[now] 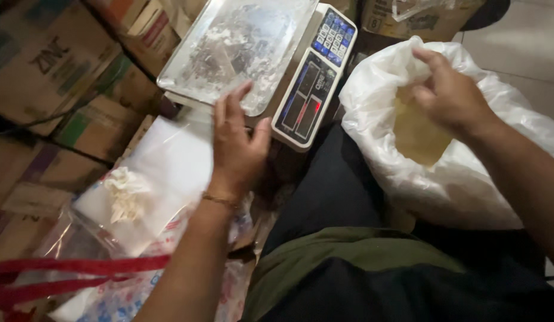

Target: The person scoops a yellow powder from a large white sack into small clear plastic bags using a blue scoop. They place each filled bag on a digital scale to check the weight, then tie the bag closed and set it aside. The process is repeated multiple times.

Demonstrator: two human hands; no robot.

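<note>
My left hand (236,143) reaches forward with fingers spread, hovering just below the near edge of the metal tray (187,65) on a digital scale (316,77). The tray is dusted with white powder. My right hand (449,89) dips into the mouth of a large white plastic sack (468,179), fingers curled at its rim over the yellowish contents (417,137). Whether it grips anything is not clear. A filled clear bag of white powder (163,173) with a knotted top lies left of my left hand.
Cardboard boxes (56,71) are stacked at the left and back. Red straps (62,271) and printed plastic bags (128,298) lie at the lower left. My legs in dark and olive cloth (348,262) fill the bottom middle. Pale floor tiles (527,42) show at the upper right.
</note>
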